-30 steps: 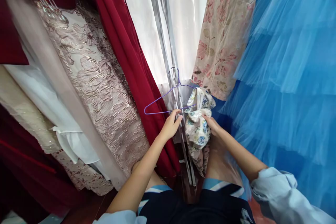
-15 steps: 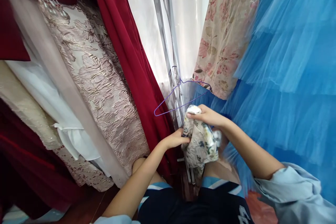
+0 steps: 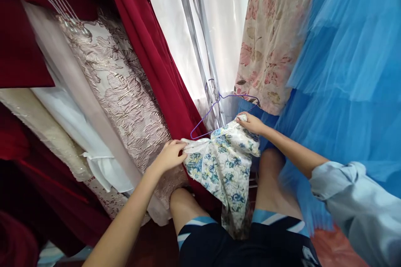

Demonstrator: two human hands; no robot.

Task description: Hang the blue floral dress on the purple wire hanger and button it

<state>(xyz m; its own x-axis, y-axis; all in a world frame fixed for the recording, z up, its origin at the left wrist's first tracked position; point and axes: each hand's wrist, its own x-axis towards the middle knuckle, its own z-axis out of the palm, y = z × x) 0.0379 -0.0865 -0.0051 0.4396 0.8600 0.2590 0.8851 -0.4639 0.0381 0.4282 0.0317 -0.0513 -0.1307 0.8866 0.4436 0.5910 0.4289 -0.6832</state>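
A white garment with a blue and yellow floral print [image 3: 216, 162] is spread between my two hands, its lower part hanging between my knees. My left hand [image 3: 170, 156] pinches its upper left corner. My right hand [image 3: 252, 123] has closed on the upper right corner, where the cloth bunches a little. Just behind the garment's top edge hangs a thin purple hanger [image 3: 200, 124], hooked at a metal stand. The garment covers part of the hanger's lower bar. Which kind of clothing it is, I cannot tell.
A metal rack post [image 3: 191, 21] rises before a white curtain [image 3: 227, 12]. On the left hang a dark red garment [image 3: 147, 46] and a pink brocade one [image 3: 125, 96]. A pink-flowered garment [image 3: 266, 50] and a blue tulle dress [image 3: 354, 62] hang on the right.
The bunched garment has been opened out into a wide sheet of cloth. My left hand has moved left to its corner; my right hand has lifted slightly.
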